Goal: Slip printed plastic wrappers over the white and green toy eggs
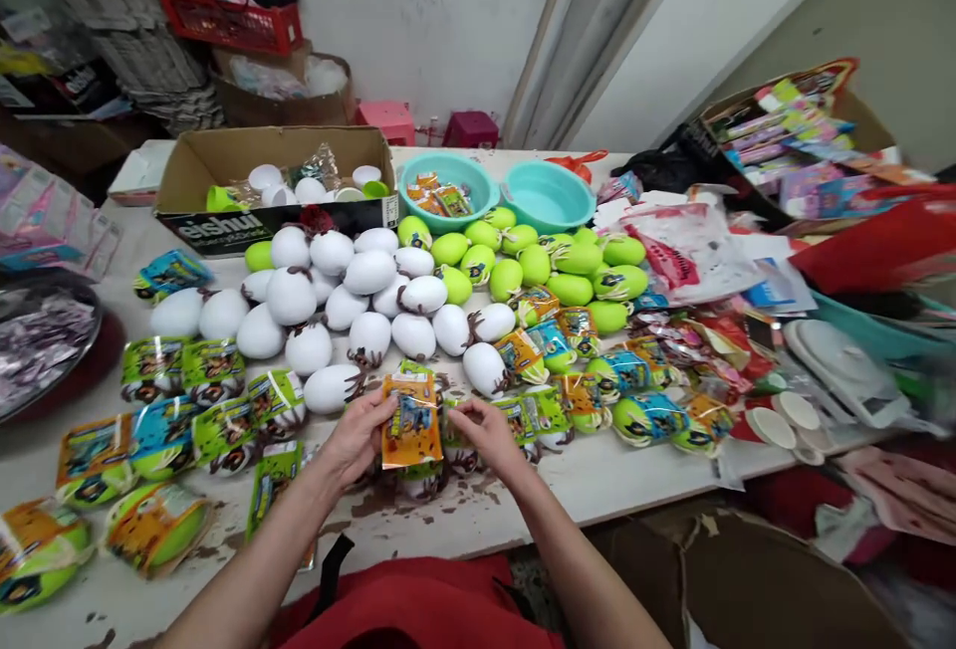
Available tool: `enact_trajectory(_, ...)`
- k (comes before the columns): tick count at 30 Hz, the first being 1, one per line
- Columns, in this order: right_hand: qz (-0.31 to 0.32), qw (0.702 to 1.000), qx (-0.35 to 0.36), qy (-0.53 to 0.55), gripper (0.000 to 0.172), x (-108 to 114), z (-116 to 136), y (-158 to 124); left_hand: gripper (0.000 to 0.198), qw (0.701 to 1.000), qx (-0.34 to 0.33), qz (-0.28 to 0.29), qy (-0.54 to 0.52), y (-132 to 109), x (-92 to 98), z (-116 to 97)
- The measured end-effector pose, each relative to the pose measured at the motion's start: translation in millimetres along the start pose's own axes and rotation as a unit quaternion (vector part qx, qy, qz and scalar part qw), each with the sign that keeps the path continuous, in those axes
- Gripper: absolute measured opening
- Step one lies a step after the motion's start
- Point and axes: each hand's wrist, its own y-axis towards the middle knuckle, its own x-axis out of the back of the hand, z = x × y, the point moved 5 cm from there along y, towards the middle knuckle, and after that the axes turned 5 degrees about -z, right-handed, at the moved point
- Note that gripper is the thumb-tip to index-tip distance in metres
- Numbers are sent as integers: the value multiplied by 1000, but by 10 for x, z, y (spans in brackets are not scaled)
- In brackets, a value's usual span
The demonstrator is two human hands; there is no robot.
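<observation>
Head view. A worn white table fills the frame. At its far left stands an open cardboard box holding loose white and green egg halves. Two teal basins sit side by side to the right of the box; the left one holds small packets.

A dense cluster of white plastic eggs lies in front of the box, and a cluster of green plastic eggs lies in front of the basins, the two groups touching at the middle. Printed film-wrapped eggs spread along the near left edge and to the right of centre.

At the near centre edge, the left hand and the right hand face each other. Between them, held upright just above the table, is an orange packet. Each hand has its fingers curled and pinches one side edge of the packet: the left hand the left edge, the right hand the right edge.
</observation>
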Motion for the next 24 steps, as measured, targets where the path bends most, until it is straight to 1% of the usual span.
enact_trajectory(1,-13,1000,5,1,39,99,6,67,35,1000,-2,-12,-7,23,2,-14)
enact_trajectory(3,-68,998,17,-5,41,380,8,247,35,999,-4,-39,-15,80,33,-20)
enact_trajectory(5,-143,989,29,-21,43,759,-1,478,37,998,-2,-67,-18,145,83,3)
enact_trajectory(7,-203,978,36,-36,47,1159,-18,749,38,995,5,-97,-20,207,129,42)
enact_trajectory(9,-240,969,39,-50,50,1500,-32,1053,36,993,12,-119,-22,260,147,77)
enact_trajectory(11,-254,964,45,-69,49,1731,-30,1380,37,991,26,-125,-28,312,127,106)
enact_trajectory(14,-263,957,57,-109,43,1901,-3,1862,44,988,43,-141,-37,395,86,113)
enact_trajectory(17,-277,947,53,-152,41,1963,-6,2255,49,984,41,-171,-39,484,86,75)
enact_trajectory(20,-281,940,43,-191,42,1954,-45,2525,48,981,24,-190,-38,574,131,35)
enact_trajectory(24,-253,939,21,-232,45,1830,-66,2801,41,975,13,-216,-42,668,195,32)
